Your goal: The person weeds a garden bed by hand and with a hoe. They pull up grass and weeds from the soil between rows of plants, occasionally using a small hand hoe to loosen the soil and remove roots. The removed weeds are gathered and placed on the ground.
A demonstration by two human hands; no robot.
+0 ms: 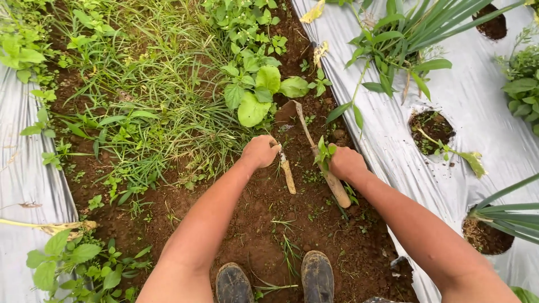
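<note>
My left hand (260, 150) is closed around a small hand tool with a pale wooden handle (288, 176) that points down toward me over the bare red-brown soil. My right hand (345, 163) grips the thick wooden handle (337, 189) of a hoe together with a small pulled green weed (324, 152). The hoe's rusty blade (287, 112) rests on the soil just below a broad-leaved weed (255, 90). Both hands are close together at the edge of the weedy patch.
Dense grass and weeds (151, 95) cover the furrow ahead and to the left. Silver plastic mulch (477, 106) with planting holes (431, 126) and long-leaved plants (404, 28) lies on the right, and more mulch (22, 179) on the left. My two muddy boots (317, 276) stand below.
</note>
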